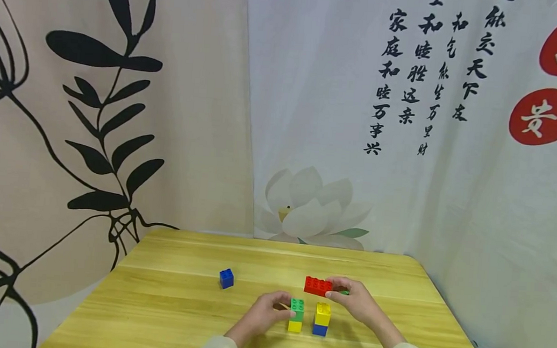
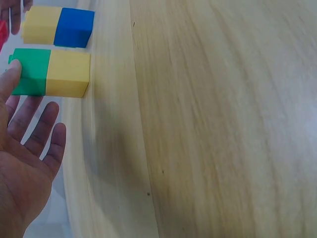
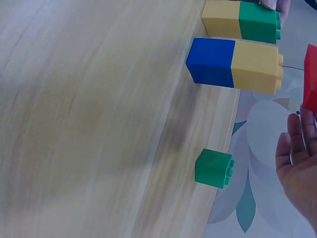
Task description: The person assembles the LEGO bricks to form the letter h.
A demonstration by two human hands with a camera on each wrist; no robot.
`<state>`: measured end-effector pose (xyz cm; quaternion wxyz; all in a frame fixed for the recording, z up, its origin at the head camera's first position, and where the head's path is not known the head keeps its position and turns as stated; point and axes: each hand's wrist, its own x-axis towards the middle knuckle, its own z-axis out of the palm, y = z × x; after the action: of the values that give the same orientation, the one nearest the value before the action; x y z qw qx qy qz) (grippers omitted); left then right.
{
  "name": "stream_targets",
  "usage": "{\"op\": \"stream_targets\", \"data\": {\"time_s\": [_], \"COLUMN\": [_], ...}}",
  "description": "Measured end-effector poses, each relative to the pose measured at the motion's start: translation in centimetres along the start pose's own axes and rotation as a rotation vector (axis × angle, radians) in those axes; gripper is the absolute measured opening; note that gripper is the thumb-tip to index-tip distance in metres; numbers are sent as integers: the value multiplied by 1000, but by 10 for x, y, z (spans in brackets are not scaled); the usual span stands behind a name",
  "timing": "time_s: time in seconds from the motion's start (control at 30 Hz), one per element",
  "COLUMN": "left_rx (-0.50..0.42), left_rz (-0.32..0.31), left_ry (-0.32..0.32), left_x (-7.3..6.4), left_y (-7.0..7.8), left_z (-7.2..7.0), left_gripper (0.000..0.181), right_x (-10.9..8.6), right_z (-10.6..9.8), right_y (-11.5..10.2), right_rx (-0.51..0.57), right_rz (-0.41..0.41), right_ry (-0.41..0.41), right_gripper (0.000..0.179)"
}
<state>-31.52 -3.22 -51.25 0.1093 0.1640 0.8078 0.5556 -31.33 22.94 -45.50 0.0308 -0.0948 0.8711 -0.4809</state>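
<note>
My left hand point(image 1: 269, 312) holds the sides of a green building brick point(image 1: 296, 309) between thumb and fingers. That brick sits on a yellow brick point(image 1: 295, 326), making an upright stack on the table. Just to its right stands a second stack, a yellow brick point(image 1: 322, 314) on top of a blue brick point(image 1: 319, 330). My right hand point(image 1: 354, 300) pinches the right end of a long red brick point(image 1: 318, 286), held in the air above and behind the stacks. In the right wrist view only part of the red brick point(image 3: 310, 79) shows.
A single green brick point(image 3: 213, 168) stands on the table, mostly covered by my right hand in the head view. Farther left lies a small blue brick point(image 1: 226, 278). The wooden table point(image 1: 162, 306) ends at a printed cloth backdrop point(image 1: 205, 109).
</note>
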Motion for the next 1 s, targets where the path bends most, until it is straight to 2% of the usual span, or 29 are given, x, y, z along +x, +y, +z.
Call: {"op": "stream_targets", "data": {"time_s": [0.3,0.5,1.0], "left_rx": [7,3,24], "left_rz": [-23,-4,-20], "left_ry": [0,3,-14], "left_x": [4,6,9], "left_y": [3,2,5], "left_z": [7,10,11], "left_gripper": [31,32,34], "right_x": [-5,-6,-5], "right_z": [2,3,10], "right_y": [4,5,12], "right_rx": [21,12,5], "right_rz": [-14,-26,-45], "right_ry": [-27,-38,-73], "right_gripper": [45,43,41]}}
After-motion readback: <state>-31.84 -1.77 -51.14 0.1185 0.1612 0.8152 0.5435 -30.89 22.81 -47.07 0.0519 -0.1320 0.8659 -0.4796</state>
